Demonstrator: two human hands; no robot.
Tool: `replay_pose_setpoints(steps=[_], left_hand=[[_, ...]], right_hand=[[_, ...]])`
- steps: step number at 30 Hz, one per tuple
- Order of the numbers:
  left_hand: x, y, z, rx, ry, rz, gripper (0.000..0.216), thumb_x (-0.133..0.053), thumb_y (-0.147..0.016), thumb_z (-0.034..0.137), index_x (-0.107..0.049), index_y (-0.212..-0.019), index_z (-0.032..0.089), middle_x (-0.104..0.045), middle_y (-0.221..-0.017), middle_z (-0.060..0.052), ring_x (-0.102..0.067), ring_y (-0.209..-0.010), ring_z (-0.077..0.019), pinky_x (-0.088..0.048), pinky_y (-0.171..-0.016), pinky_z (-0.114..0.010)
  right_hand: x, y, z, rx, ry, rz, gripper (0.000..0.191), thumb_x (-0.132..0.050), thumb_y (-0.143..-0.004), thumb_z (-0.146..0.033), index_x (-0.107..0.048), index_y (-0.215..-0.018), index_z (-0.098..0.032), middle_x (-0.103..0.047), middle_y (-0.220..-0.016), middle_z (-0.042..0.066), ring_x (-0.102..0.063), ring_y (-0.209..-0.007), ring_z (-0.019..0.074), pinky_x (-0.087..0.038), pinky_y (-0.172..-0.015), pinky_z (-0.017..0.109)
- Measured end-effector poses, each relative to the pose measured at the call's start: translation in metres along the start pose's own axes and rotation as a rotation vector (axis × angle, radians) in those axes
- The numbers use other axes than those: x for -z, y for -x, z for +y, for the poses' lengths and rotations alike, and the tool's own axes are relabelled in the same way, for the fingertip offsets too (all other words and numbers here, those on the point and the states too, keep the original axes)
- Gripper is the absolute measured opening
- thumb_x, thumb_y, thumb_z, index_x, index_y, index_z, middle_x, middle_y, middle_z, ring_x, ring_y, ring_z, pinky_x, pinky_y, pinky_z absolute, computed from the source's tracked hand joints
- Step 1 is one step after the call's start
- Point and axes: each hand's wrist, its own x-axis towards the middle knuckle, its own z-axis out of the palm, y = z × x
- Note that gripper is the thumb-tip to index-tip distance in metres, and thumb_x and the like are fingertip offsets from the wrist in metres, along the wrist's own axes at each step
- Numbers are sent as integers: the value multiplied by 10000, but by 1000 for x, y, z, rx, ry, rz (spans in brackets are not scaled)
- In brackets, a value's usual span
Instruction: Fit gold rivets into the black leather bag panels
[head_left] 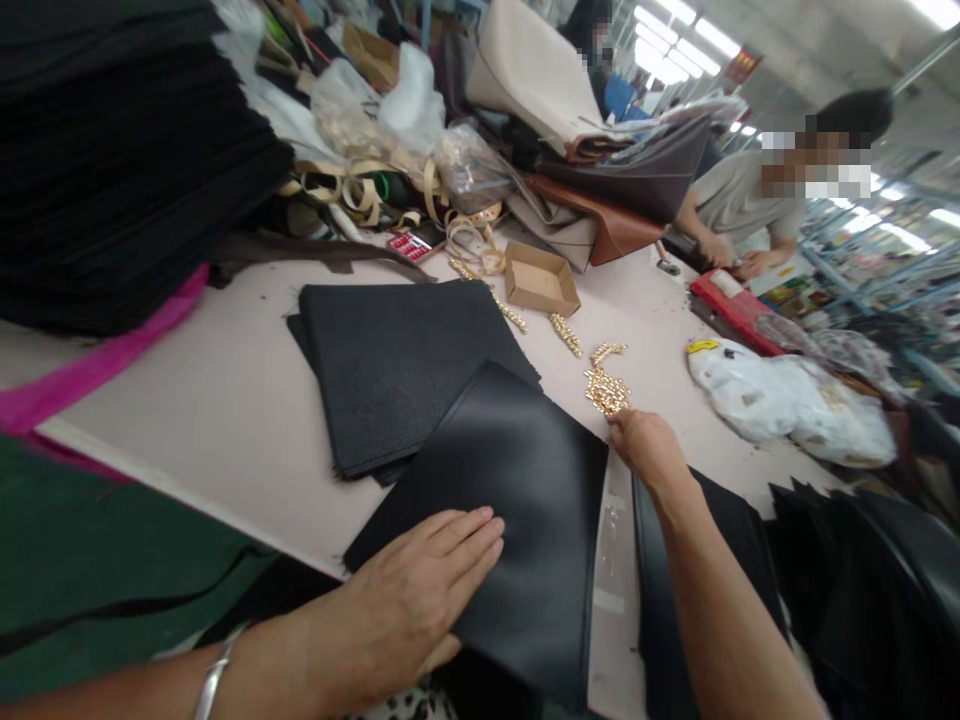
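A smooth black leather-like panel (525,500) lies at an angle on the table in front of me. My left hand (431,575) rests flat on it, fingers stretched out and holding nothing. Small shiny gold metal pieces (606,388) form a loose heap beyond the panel's right corner. At the near edge of that heap is my right hand (646,447), its thumb and fingers pinched together. Whatever may be between those fingertips is too small to make out. Partly under the panel sits a stack of textured black pieces (405,370). More black panels (720,520) lie beneath my right forearm.
Rows of gold pieces (566,335) lie near a small cardboard box (541,280). A tall black stack (127,150) stands at the left, bags (630,190) at the back. White plastic bags (787,400) lie right. Across the table (247,400), another person (757,210) works with both hands.
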Motion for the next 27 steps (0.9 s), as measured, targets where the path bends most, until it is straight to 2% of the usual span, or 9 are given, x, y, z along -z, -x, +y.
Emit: replay_pose_setpoints(steps=[3,7,12,16,19,21,23,24,27], left_hand=[[-3,1,2,4,22,62,616,-529,-929,331,-396,-1471,71,-377,-1563,-132,-319,-1449,-278,-214,-1203,-402],[-7,4,1,-2,31,125,568,-468,-956,348,-437,-1444,59,-445,-1521,-138,-369,-1411,-288,-209,-1197,-392],[-8,3,-3,-63,16,167,579,-519,-922,350,-477,-1407,37,-504,-1463,-167,-442,-1345,-307,-259,-1176,-410],[-6,2,-3,-42,66,187,617,-604,-859,333,-489,-1395,48,-528,-1440,-169,-467,-1326,-309,-303,-1155,-426],[-6,3,-3,-39,86,197,626,-620,-851,333,-488,-1392,47,-535,-1432,-175,-469,-1331,-309,-298,-1160,-438],[-7,3,-4,-60,69,204,652,-642,-842,344,-482,-1391,30,-536,-1421,-196,-461,-1336,-317,-279,-1174,-443],[-8,4,-4,-71,55,216,670,-670,-824,348,-490,-1377,16,-557,-1388,-209,-465,-1326,-322,-269,-1183,-442],[-9,4,-5,-72,51,220,667,-677,-817,344,-499,-1366,12,-571,-1367,-208,-471,-1315,-322,-269,-1185,-440],[-10,4,-5,-81,44,230,627,-666,-820,340,-526,-1331,6,-597,-1320,-202,-479,-1290,-325,-268,-1189,-438]], right_hand=[[-2,-8,-7,-85,45,-8,288,-493,-856,-140,-733,-999,-69,-737,-919,235,-708,-888,311,-487,-778,357],[-8,-9,-14,-173,59,12,346,-474,-847,-160,-692,-1076,-17,-716,-957,281,-707,-880,334,-487,-741,374],[-5,-8,-5,-212,-10,21,337,-463,-837,-187,-741,-975,-56,-729,-913,270,-704,-880,350,-481,-753,397],[3,-2,-2,-175,-115,27,310,-496,-817,-195,-760,-904,-58,-734,-883,259,-697,-889,359,-476,-789,424],[5,26,-18,-121,-249,17,343,-493,-880,-305,-747,-1008,-113,-754,-862,158,-708,-830,274,-507,-767,367],[3,59,-39,-65,-464,-27,399,-475,-923,-420,-712,-1091,-146,-755,-863,93,-704,-758,211,-530,-711,314],[1,96,-62,-19,-806,-97,421,-549,-891,-510,-704,-1050,-153,-746,-847,76,-687,-722,205,-537,-682,314],[1,113,-74,-3,-881,-128,401,-582,-874,-522,-707,-1009,-166,-742,-842,70,-679,-725,208,-532,-681,318],[2,149,-100,44,-882,-146,313,-592,-884,-488,-707,-947,-203,-738,-870,57,-667,-775,216,-507,-702,314]])
